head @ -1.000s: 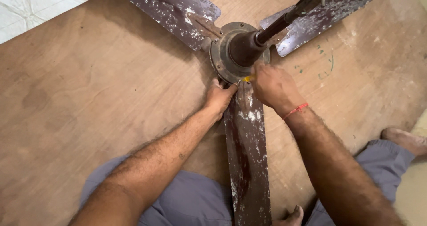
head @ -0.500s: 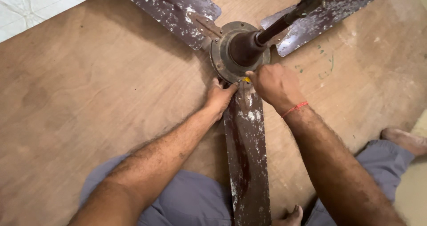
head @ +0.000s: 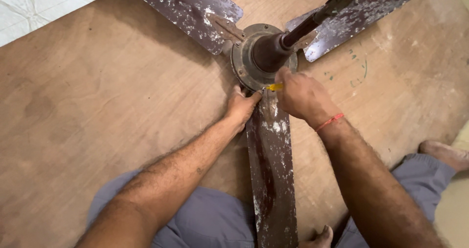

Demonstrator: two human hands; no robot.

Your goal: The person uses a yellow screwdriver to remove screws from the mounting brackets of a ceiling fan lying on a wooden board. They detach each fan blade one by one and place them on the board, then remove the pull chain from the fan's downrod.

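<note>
Legs: the person sits on the floor in grey trousers (head: 210,218), with a bare foot (head: 447,153) out to the right.
Near blade: one long brown fan blade (head: 271,179) lies flat between the legs and points toward the person. Its paint is chipped and spotted white.
Left hand: the left hand (head: 240,107) rests on the left edge of this blade, close to the fan's middle. The fingers are curled and press on the blade end. It holds nothing else that I can see.
Right hand: the right hand (head: 300,94) is closed around a small tool with a yellow handle (head: 274,87). Only a bit of yellow shows. The tip is at the spot where the blade meets the motor.
Wrist: a red thread (head: 329,122) goes around the right wrist.
Fan middle: the round brown motor (head: 259,55) of the ceiling fan sits just past the hands. A dark rod (head: 322,16) sticks out of it, up and to the right.
Far blades: a second blade (head: 188,6) goes up to the left and a third blade (head: 361,13) goes up to the right.
Floor: it all lies on a brown wooden board (head: 97,106). White tiles (head: 34,9) show in the far left corner.
</note>
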